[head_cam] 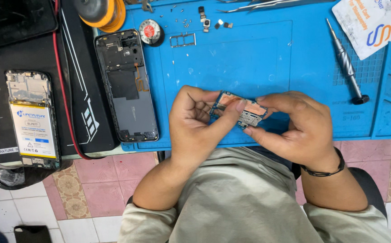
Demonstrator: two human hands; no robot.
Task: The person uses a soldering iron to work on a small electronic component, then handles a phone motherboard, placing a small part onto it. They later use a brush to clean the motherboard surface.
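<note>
Head view: looking down at both hands over a blue work mat on the counter.
Circuit board: small phone circuit board with copper-coloured shields, held up between the two hands above the mat's near edge.
Left hand: clenched round the board's left end – thumb stretched across its top face.
Right hand: gripping the board's right end, forefinger above and thumb below; black wristband on the wrist.
Opened phone frame: lies on the mat's left edge, well apart from the hands, back off.
Second phone: further left on the dark counter, white-labelled battery showing.
Screwdriver: on the mat's right side, tip pointing away.
Small parts: loose screws, SIM tray, tiny camera modules along the far edge – nothing between them and the hands.
Round tin: beside the frame's top.
White card: top right corner.
Red cable: runs down the counter between the two phones.
</note>
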